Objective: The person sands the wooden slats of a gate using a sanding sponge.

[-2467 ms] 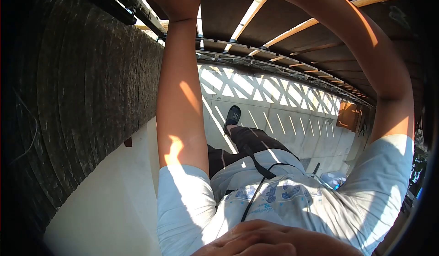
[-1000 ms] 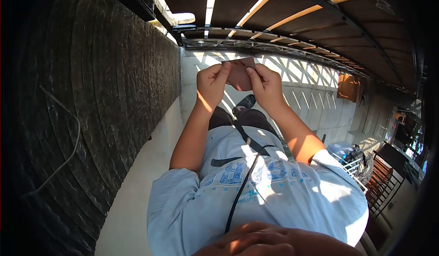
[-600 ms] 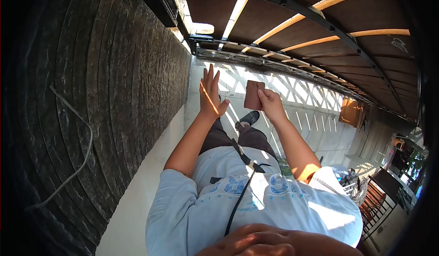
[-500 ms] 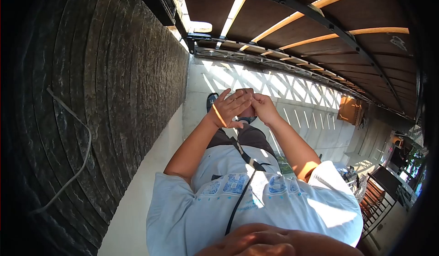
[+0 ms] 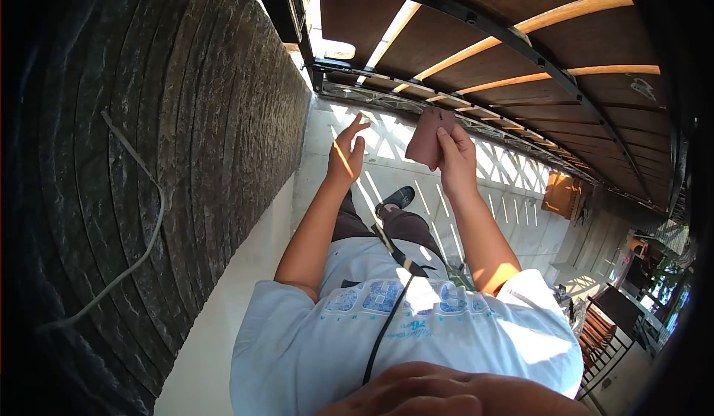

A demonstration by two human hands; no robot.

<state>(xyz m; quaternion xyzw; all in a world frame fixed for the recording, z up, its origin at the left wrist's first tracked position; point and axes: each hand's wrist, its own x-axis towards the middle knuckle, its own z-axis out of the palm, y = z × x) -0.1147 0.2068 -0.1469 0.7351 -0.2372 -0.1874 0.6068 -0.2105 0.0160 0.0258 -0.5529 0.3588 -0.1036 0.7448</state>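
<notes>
Between the thumb and fingers of my right hand [image 5: 459, 156] is a small reddish-brown sheet [image 5: 425, 139], slightly curled, which looks like a piece of sandpaper. It is raised in front of me, with a small dark mark near its upper edge. My left hand [image 5: 347, 152] hangs apart from it on the left, open and holding nothing, thumb and fingers separated. A band of sunlight crosses the back of this hand.
A dark textured stone wall [image 5: 186, 118] with a grey cable [image 5: 160, 200] rises on the left. Ahead stands a black metal frame with dark panels [image 5: 476, 59]. Pale floor tiles [image 5: 491, 223] lie below. A wooden box [image 5: 561, 195] and stacked chairs [image 5: 599, 342] are on the right.
My hands have drawn apart: the left has let go and moved left, while the right has lifted the sheet up and to the right. One foot has stepped forward.
</notes>
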